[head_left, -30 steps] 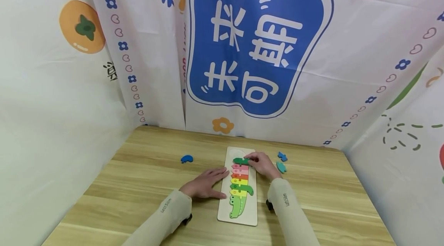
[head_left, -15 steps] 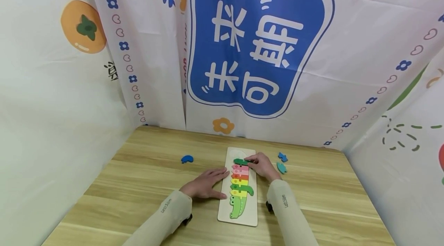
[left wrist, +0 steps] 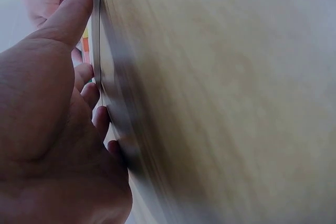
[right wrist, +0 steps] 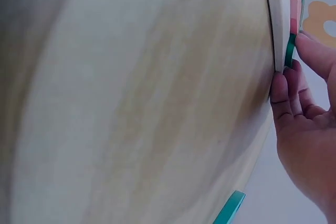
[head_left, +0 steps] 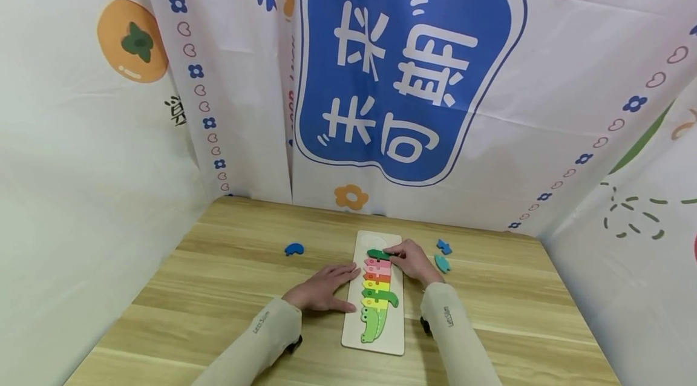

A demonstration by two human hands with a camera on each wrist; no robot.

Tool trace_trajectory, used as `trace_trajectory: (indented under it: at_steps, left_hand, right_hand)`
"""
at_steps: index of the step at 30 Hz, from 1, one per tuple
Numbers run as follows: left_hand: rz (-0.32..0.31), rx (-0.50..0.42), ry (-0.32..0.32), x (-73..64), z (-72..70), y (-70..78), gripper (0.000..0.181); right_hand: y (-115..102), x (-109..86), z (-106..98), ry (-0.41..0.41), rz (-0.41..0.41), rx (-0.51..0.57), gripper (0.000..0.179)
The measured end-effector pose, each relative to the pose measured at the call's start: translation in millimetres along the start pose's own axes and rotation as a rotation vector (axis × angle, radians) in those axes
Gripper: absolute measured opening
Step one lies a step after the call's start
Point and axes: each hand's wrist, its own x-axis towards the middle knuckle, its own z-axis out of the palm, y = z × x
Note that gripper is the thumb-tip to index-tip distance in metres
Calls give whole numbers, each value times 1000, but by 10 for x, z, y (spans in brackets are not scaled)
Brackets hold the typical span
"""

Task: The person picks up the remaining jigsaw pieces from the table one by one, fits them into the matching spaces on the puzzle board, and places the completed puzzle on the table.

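A pale puzzle board (head_left: pixel 373 346) lies lengthwise on the table, with a light green crocodile head piece (head_left: pixel 373 324) at its near end. Above the head runs a column of yellow, green, red and pink pieces (head_left: pixel 377 277). My right hand (head_left: pixel 412 260) pinches the right end of a dark green puzzle piece (head_left: pixel 376 254) over the board, just beyond the pink ones; the right wrist view shows its edge between thumb and fingers. With fingers spread, my left hand (head_left: pixel 325 289) rests against the board's left edge, thumb and fingertips touching it.
A blue curved piece (head_left: pixel 294 249) lies left of the board on the wooden table (head_left: pixel 229 277). To the right are a blue piece (head_left: pixel 443 246) and a teal piece (head_left: pixel 442 263), close to my right hand. A printed cloth (head_left: pixel 414 204) hangs behind the table's far edge.
My right hand shifts the dark green piece very slightly on the board. The left hand and the loose pieces stay where they were.
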Motion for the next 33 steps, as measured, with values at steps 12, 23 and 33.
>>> trace_trajectory:
  at_steps: [12, 23, 33]
  left_hand:
    - [-11, -5, 0, -13, -6, 11, 91]
    - [-8, -2, 3, -19, -14, 24, 90]
    - [-4, 4, 7, -24, -1, 14, 91]
  right_hand:
    - [-33, 12, -39, -33, -88, -125, 28]
    - [-195, -10, 1, -15, -110, -272, 29]
    - [-228, -14, 41, -8, -126, -451, 37]
